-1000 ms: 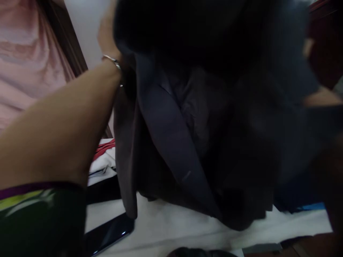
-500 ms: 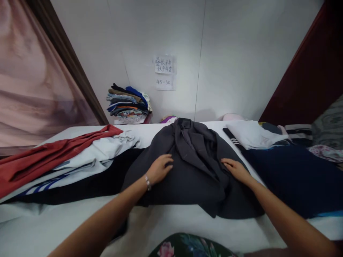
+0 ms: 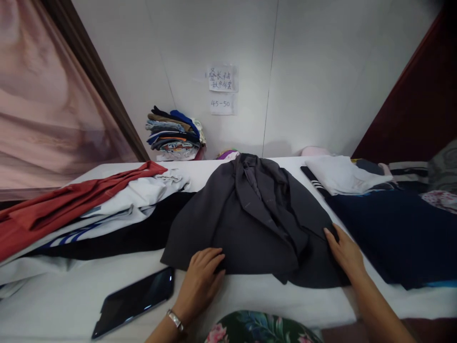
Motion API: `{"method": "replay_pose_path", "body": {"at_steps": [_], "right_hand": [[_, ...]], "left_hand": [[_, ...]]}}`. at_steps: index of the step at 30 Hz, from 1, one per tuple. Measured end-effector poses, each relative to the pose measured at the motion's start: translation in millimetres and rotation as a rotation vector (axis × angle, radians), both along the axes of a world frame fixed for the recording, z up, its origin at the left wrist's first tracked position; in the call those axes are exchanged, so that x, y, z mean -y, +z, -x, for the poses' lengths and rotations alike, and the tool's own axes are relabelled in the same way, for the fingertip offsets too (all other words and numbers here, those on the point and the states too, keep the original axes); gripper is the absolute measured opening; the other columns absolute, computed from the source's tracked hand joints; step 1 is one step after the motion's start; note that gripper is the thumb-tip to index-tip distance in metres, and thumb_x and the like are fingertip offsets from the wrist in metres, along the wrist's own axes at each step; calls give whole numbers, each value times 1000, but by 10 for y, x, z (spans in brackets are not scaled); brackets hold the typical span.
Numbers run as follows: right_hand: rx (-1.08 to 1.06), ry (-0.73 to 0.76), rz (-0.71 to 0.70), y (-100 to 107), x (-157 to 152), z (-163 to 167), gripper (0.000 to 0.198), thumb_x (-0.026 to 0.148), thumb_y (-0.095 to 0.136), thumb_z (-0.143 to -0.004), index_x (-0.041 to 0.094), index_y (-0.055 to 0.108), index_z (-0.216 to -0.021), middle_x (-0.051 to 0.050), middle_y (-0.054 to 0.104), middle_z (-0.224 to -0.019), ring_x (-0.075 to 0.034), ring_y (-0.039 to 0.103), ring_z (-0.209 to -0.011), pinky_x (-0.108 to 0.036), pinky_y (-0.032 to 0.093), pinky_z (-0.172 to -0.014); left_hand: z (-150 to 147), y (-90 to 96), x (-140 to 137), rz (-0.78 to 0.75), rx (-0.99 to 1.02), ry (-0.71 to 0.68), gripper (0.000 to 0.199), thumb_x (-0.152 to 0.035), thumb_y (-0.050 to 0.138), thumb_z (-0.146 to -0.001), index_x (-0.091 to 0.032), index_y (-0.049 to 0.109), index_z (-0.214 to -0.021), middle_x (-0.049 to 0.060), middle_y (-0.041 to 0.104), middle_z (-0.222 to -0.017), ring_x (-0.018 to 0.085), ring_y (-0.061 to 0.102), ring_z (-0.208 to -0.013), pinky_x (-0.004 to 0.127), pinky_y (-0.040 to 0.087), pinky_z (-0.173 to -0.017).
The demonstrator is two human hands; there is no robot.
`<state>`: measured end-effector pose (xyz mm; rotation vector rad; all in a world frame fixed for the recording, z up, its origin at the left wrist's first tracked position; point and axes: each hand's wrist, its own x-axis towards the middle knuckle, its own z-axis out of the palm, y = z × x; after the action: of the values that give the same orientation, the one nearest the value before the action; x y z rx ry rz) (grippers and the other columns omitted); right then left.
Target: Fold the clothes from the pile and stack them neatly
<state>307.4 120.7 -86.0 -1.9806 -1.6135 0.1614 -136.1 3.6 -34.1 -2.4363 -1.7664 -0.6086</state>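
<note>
A dark grey suit jacket [image 3: 250, 243] lies spread out before me, its collar at the far side and its lapels running down the front. At its near hem is my left hand [image 3: 203, 274], fingers over the cloth and thumb at the edge, closed on it. My right hand [image 3: 344, 252] pinches the jacket's sleeve end on the right, thumb on top and the other fingers partly hidden. A black phone [image 3: 135, 300] rests on the white-covered table [image 3: 71, 305], left of my left hand.
Red [image 3: 78, 197], white and black garments lie layered on the left. Dark navy clothing [image 3: 392, 233] and a white garment [image 3: 342, 174] lie on the right. A folded clothes stack [image 3: 174, 133] stands at the back, near handwritten paper signs [image 3: 222, 90] on the wall.
My left hand has come down from the jacket's middle to its near hem. My right hand has shifted right and nearer, to the sleeve end. The jacket lies flatter; the phone shows now.
</note>
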Motion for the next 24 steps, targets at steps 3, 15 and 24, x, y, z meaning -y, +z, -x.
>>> {"method": "replay_pose_path", "body": {"at_steps": [3,15,24], "right_hand": [[-30,4,16,81,35,13,70,64,37,-83,14,50,-131,-16,57,-128,-33,53,-117,-48,41,-99],[-1182,57,204,405,580,156,61,48,62,-76,38,43,-133,-3,71,-100,-29,70,-82,-37,57,-63],[-1175,-18,32,780,586,-14,78,29,63,-60,23,44,-135,-7,72,-89,-26,69,-77,-32,56,-67]], "left_hand": [[-85,-57,68,57,-68,-65,45,-30,58,-78,-27,57,-123,6,59,-130,25,54,-117,47,38,-104],[-236,36,-333,122,-164,-46,62,1,40,-71,-22,54,-127,9,60,-127,24,52,-117,49,32,-104],[-152,623,-545,110,-78,101,49,-6,48,-67,-24,62,-111,6,68,-106,23,61,-98,35,47,-85]]}}
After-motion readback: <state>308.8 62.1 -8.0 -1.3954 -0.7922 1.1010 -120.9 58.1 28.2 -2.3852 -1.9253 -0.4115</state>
